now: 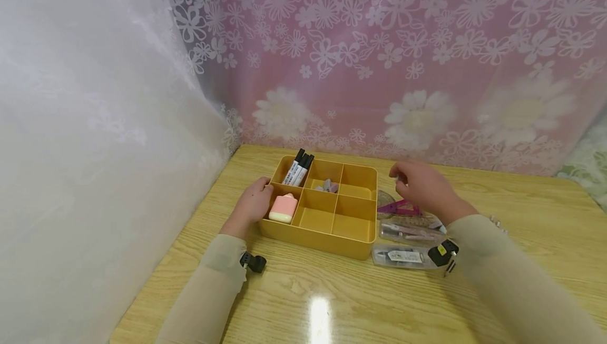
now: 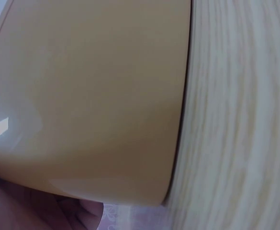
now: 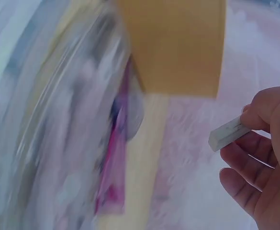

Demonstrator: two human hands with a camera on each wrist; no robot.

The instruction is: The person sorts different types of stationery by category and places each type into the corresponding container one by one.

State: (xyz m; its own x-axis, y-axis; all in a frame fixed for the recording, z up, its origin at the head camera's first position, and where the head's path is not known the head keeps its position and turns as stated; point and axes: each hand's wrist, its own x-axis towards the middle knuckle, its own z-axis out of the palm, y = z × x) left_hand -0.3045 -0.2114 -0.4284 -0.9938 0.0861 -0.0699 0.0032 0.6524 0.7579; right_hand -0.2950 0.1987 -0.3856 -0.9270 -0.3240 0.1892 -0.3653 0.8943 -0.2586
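A yellow organizer box with several compartments stands on the table. At its left wall, my left hand grips the rim; the left wrist view shows those fingers bent against the outside. Above the table, just right of the box, my right hand pinches a small whitish block between thumb and fingers. Black-capped white markers lean in the back left compartment. The back middle one holds small greyish-purple pieces. In the front left lies a pink and cream rounded case.
Right of the box lie a pink-purple set square, a clear protractor, a clear case of pens and another clear case with a white label. A flowered curtain hangs behind the wooden table.
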